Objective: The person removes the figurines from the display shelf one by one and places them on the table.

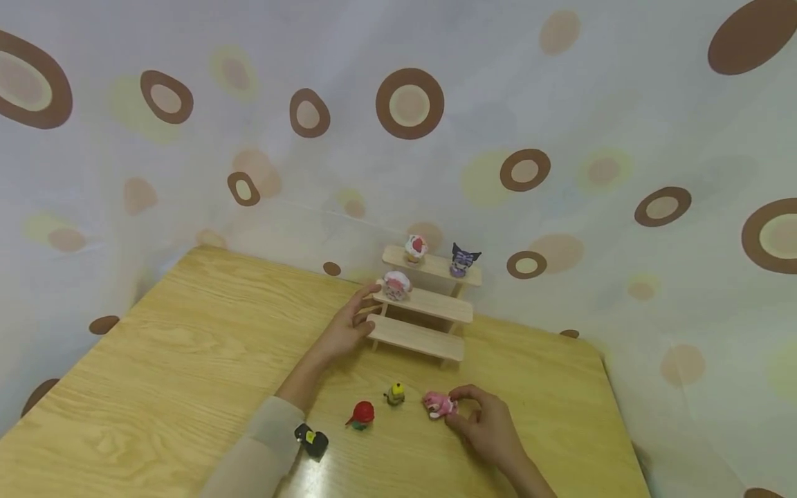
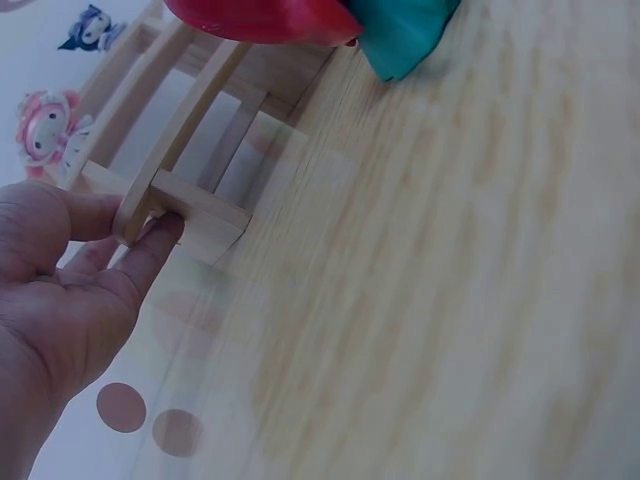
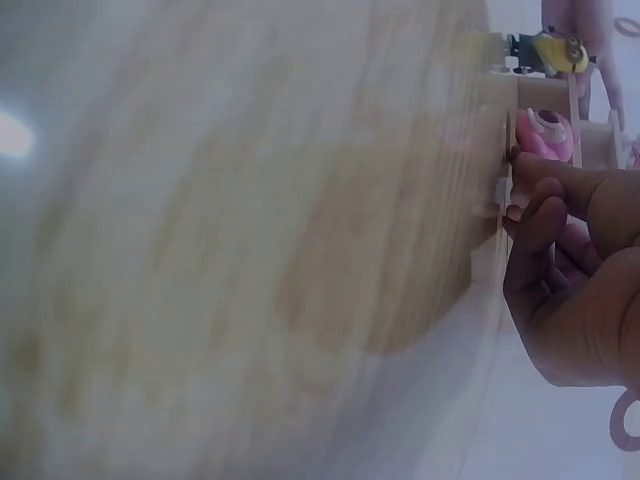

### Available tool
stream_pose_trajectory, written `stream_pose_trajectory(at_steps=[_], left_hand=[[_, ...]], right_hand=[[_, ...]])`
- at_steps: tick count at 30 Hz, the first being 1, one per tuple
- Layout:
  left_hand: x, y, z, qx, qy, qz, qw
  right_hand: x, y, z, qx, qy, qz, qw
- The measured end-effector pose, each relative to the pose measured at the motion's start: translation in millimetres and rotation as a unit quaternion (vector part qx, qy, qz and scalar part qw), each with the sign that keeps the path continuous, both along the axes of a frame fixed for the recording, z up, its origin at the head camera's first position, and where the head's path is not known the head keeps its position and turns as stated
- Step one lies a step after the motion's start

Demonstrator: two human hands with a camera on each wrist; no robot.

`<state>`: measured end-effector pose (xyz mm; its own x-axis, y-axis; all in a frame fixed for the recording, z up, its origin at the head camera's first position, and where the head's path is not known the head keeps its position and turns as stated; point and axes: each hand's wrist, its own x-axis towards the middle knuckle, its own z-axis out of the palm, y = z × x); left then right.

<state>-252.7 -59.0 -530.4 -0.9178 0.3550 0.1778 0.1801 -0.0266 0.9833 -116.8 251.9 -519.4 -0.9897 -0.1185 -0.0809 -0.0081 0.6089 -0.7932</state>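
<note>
My left hand (image 1: 345, 328) grips the left end of a small three-tier wooden display stand (image 1: 417, 337). In the left wrist view, its thumb and fingers pinch the end of the lowest board. My right hand (image 1: 492, 425) pinches a pink figurine (image 1: 438, 405) just over or on the table, in front of the stand; the right wrist view shows the figurine partly hidden behind the fingers. On the middle tier, near my left fingertips, sits a white-and-pink figurine (image 1: 396, 285). The top tier bears a cupcake-like figurine (image 1: 415, 247) and a purple one with dark pointed ears (image 1: 461, 261).
Between my arms, a small yellow-topped figurine (image 1: 396, 394) and a red-and-green figurine (image 1: 362, 413) stand on the wood-grain table (image 1: 205, 353). A black object with a yellow patch (image 1: 311, 441) is beside my left sleeve. A patterned curtain (image 1: 349, 159) hangs behind the table.
</note>
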Motion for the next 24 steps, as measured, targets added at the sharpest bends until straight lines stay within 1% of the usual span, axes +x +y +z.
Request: stream_pose_trajectory(at_steps=[3,8,12,15,20,24], left_hand=[[-0.1,-0.7,0.9,-0.003,0.003,-0.001,1.0000],[0.3,-1.8,1.4,-0.007,0.005,-0.001,1.0000],[-0.2,-2.4,0.0,-0.005,0.009,-0.002,0.9999],[-1.7,-2.6,-2.1,-0.003,0.013,-0.007,0.9999],[-2.9,-2.8,-3.4,0.001,0.011,-0.010,0.9999],[-2.1,-2.8,-3.1,0.004,0.008,-0.010,0.9999]], right_hand=[[-1.4,0.0,-2.2,0.031,0.027,0.011,0.9991],[-1.6,-0.9,-4.4,0.082,0.051,0.024,0.9950],[-0.6,-2.6,-1.3,0.092,0.056,0.037,0.9935],[0.8,-4.1,3.6,0.115,0.061,0.043,0.9905],[0.6,-11.0,18.6,0.175,0.095,0.037,0.9793],[-5.0,-16.7,30.6,0.175,0.113,0.029,0.9778]])
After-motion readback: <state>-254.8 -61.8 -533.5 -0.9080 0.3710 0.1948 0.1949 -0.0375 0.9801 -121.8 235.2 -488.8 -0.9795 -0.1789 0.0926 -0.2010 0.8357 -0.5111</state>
